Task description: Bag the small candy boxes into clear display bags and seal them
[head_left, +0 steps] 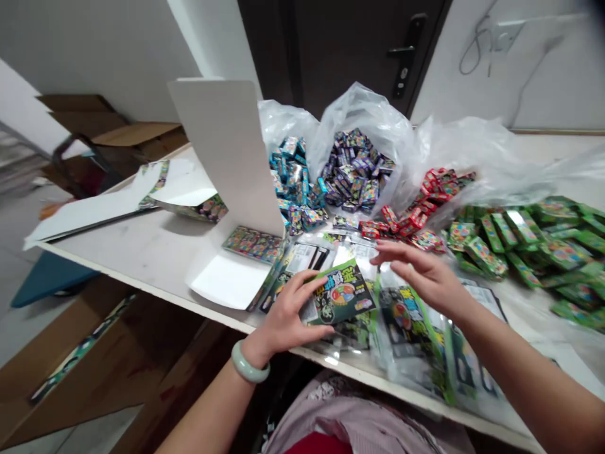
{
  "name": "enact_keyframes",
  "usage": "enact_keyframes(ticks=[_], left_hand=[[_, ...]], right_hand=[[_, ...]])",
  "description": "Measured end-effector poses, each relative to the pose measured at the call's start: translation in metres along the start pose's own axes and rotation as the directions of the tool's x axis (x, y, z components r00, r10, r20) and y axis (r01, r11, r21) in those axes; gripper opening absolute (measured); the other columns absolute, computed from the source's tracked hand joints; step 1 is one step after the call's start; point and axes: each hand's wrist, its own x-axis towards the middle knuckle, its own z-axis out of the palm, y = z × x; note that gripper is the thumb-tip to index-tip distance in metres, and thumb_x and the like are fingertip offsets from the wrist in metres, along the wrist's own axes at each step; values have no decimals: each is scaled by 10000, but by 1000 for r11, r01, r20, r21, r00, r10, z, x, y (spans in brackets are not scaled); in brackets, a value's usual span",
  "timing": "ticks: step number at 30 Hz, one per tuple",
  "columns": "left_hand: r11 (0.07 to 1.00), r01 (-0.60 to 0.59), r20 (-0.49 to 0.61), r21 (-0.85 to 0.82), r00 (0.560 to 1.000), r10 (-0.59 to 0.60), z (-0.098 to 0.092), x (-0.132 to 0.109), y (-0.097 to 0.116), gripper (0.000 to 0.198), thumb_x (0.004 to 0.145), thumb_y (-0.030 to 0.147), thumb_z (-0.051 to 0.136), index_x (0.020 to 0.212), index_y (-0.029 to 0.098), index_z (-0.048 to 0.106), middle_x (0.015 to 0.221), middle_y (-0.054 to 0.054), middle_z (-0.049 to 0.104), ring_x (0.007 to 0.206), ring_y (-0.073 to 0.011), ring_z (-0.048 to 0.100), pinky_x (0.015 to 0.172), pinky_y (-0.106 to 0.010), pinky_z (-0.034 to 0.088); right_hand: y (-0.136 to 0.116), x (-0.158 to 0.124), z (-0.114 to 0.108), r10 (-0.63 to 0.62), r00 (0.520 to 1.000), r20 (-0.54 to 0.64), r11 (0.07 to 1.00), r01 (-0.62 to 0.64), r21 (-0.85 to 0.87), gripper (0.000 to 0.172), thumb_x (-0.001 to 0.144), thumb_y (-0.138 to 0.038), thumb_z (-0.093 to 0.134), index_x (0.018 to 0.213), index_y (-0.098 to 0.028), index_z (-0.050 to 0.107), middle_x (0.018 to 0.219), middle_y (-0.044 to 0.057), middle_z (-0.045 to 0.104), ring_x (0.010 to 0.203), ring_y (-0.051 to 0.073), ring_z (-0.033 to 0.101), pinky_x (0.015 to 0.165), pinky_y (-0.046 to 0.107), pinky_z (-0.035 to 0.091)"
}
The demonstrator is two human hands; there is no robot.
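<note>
Head view: the left hand (283,313) has its fingers curled narrow, holding a green printed card packet (341,293) by its left edge, tilted, low over the near side of the white table (142,277). Jade bangle (250,362) on that wrist. The right hand (422,271) is open, fingers spread wide, just above a heap of clear-sleeved packets (411,337), nothing visibly held. Far left, a folded white board (222,145) stands upright. Behind it, blue boxes (288,176), purple boxes (352,170) and red boxes (428,211) sit in clear plastic bags (363,126); green boxes (524,243) lie loose at right. Cannot tell whether the right fingertips touch anything. Packet print hard to read. Table's right end cut off.
</note>
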Motion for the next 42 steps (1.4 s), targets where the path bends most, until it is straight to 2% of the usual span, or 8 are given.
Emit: enact_keyframes(ticks=[4, 9, 13, 16, 21, 29, 37, 42], left_hand=[[999, 14, -31, -50, 999, -16, -12, -12, -5, 787, 724, 489, 776, 1388, 259, 423, 1371, -148, 431, 1285, -335, 441, 1088, -516, 390], [996, 47, -53, -81, 997, -51, -18, -28, -8, 819, 743, 574, 723, 1423, 279, 373, 1401, -148, 397, 1302, -347, 429, 1081, -510, 402], [993, 75, -71, -87, 994, -81, -21, -37, -13, 831, 751, 587, 709, 1433, 277, 351, 1410, -159, 382, 1305, -360, 431, 1080, -512, 406], [992, 81, -88, -101, 992, -90, -23, -40, -17, 814, 761, 602, 689, 1428, 280, 352, 1396, -156, 396, 1293, -350, 448, 1073, -503, 417], [992, 96, -72, -86, 992, -102, -24, -38, -23, 818, 755, 582, 707, 1430, 277, 361, 1416, -151, 379, 1311, -347, 426, 1081, -503, 411], [996, 91, -57, 23, 994, -89, -27, -28, -19, 692, 805, 398, 717, 1404, 288, 389, 1393, -125, 405, 1308, -316, 429, 1089, -504, 403], [994, -33, 45, 100, 999, 28, -13, 8, 0, 658, 796, 374, 727, 1373, 272, 428, 1369, -105, 443, 1292, -299, 451, 1089, -485, 407], [990, -69, 106, 126, 993, 56, -9, 22, 9, 654, 797, 373, 727, 1373, 263, 435, 1360, -117, 454, 1282, -310, 462, 1079, -503, 409]], right_hand=[[20, 88, 39, -31, 997, -73, 988, 19, -154, 218, 916, -338, 554, 1022, -205, 689, 1022, 71, 729, 957, 218, 678, 868, 355, 515], [20, 204, 96, -100, 995, -30, 915, 81, -394, 202, 871, -217, 591, 1048, -202, 689, 1147, 104, 678, 1123, 261, 573, 988, 406, 401], [21, 254, 97, 21, 971, -239, 892, -127, -434, 448, 769, -214, 668, 1205, -148, 590, 1322, 191, 535, 1278, 361, 380, 1046, 512, 257], [33, 261, 83, 142, 959, -244, 902, -227, -367, 335, 706, -194, 699, 1036, -165, 653, 1114, 142, 647, 1159, 341, 485, 1009, 497, 301], [49, 220, 54, 249, 958, -145, 957, -266, -112, 336, 790, -342, 625, 1075, -164, 641, 901, 74, 677, 852, 236, 627, 750, 361, 495], [39, 76, -15, 333, 941, 63, 898, -337, 284, 406, 800, -469, 635, 1113, -211, 613, 840, 20, 650, 676, 139, 595, 557, 240, 474], [71, -24, -29, 279, 958, -58, 932, -285, -223, 286, 837, -309, 608, 1079, -175, 680, 1008, 108, 701, 891, 245, 644, 831, 411, 503], [60, -57, -19, 168, 983, -69, 904, -182, -386, 659, 749, -481, 734, 1311, -208, 523, 1410, 161, 487, 1314, 339, 416, 1074, 535, 333]])
